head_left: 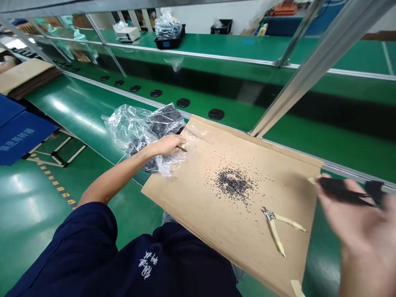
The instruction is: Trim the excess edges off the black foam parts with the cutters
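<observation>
My left hand [168, 144] is closed at the edge of a clear plastic bag [123, 123] that holds dark parts. A small dark piece [182, 149] sticks out from its fingers. At the far right my right hand [355, 227], smeared by motion, is turned palm up and holds flat black parts [343, 190]. Between the hands lies a brown cardboard sheet [185, 185], with a heap of tiny black bits [235, 183] scattered near its middle. Side cutters [274, 225] with pale yellow handles rest on the sheet, their handles spread.
Several black discs [216, 114] lie in a row on the green conveyor belt [198, 86] beyond the sheet. A metal post [293, 90] rises behind the sheet's far edge. A black bin [169, 41] with bagged items stands on the far shelf. Stacked cardboard [27, 76] sits at left.
</observation>
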The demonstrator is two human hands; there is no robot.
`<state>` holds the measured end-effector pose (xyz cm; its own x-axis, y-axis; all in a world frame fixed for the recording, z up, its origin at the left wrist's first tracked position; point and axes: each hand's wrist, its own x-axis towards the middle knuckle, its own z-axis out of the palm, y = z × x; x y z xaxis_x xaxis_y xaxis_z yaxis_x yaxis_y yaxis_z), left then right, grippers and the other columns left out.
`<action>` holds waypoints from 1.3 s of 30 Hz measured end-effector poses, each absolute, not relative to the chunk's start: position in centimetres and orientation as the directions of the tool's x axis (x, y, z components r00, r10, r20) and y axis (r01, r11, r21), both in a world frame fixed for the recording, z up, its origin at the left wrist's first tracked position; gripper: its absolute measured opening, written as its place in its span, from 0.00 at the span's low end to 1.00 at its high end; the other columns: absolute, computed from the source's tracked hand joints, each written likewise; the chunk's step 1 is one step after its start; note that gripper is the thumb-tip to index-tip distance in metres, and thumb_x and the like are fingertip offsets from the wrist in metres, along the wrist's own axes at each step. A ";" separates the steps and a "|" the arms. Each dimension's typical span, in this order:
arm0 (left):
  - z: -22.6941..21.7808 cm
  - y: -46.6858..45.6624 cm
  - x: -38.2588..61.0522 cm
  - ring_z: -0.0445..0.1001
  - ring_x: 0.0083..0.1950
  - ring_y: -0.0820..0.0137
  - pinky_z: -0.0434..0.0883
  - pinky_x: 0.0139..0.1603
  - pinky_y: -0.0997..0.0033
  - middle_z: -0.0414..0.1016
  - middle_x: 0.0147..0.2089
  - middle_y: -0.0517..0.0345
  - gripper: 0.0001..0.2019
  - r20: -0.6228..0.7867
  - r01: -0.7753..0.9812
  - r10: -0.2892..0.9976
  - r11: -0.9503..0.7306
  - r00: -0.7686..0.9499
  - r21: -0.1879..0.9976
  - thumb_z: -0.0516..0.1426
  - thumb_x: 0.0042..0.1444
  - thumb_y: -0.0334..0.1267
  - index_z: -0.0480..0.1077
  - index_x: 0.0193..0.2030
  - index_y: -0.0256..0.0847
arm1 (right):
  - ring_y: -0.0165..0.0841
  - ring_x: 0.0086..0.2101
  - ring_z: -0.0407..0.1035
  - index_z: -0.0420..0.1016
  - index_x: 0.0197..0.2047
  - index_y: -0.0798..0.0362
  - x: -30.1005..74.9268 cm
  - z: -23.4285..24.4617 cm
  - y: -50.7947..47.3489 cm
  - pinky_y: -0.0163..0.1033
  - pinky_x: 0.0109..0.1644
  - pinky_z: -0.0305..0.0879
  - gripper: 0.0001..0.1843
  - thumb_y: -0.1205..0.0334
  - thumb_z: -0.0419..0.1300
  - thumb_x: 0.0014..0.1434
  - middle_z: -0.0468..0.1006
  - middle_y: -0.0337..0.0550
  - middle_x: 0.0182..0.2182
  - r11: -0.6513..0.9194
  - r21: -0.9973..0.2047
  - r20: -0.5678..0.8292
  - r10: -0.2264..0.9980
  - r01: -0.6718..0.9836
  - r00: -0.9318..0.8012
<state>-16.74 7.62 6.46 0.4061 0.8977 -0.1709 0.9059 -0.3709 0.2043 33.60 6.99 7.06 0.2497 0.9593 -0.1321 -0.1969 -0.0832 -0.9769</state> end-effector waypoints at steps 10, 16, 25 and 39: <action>6.3 3.0 -3.8 0.80 0.44 0.71 0.76 0.43 0.74 0.79 0.45 0.54 0.13 0.287 0.281 0.906 -0.376 0.312 0.883 0.59 0.66 0.45 0.69 0.50 0.40 | 0.32 0.36 0.75 0.68 0.49 0.46 21.6 3.5 0.7 0.37 0.32 0.79 0.25 0.47 0.72 0.54 0.75 0.40 0.42 -0.362 -0.932 -0.316 0.837 -0.018 -0.447; 2.3 1.8 1.0 0.80 0.49 0.66 0.78 0.52 0.65 0.81 0.48 0.50 0.13 0.452 0.341 0.800 -0.584 0.395 0.736 0.55 0.69 0.43 0.72 0.55 0.40 | 0.36 0.50 0.76 0.64 0.61 0.45 21.1 2.7 0.7 0.39 0.48 0.78 0.39 0.55 0.76 0.50 0.77 0.46 0.52 -0.336 -0.934 -0.215 0.800 -0.121 -0.561; 0.7 1.8 1.2 0.76 0.46 0.65 0.75 0.50 0.63 0.80 0.45 0.50 0.15 0.402 0.467 0.861 -0.507 0.310 0.725 0.55 0.69 0.47 0.74 0.52 0.40 | 0.36 0.47 0.76 0.64 0.53 0.46 21.6 0.8 0.5 0.43 0.50 0.75 0.29 0.55 0.73 0.53 0.77 0.45 0.51 -0.284 -0.954 -0.209 0.863 -0.099 -0.460; -0.1 1.4 1.2 0.80 0.49 0.69 0.78 0.52 0.68 0.81 0.49 0.51 0.18 0.224 0.237 0.971 -0.237 0.079 0.942 0.61 0.65 0.50 0.73 0.53 0.39 | 0.28 0.27 0.68 0.78 0.44 0.50 21.0 0.8 0.8 0.34 0.28 0.67 0.23 0.44 0.73 0.52 0.79 0.39 0.34 -0.331 -0.935 -0.300 0.930 -0.129 -0.213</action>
<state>1.21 1.45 -0.07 0.0787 0.9713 0.2244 0.2371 -0.2369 0.9422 20.99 0.78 0.81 -0.2128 0.9300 -0.2998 -0.1292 -0.3309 -0.9348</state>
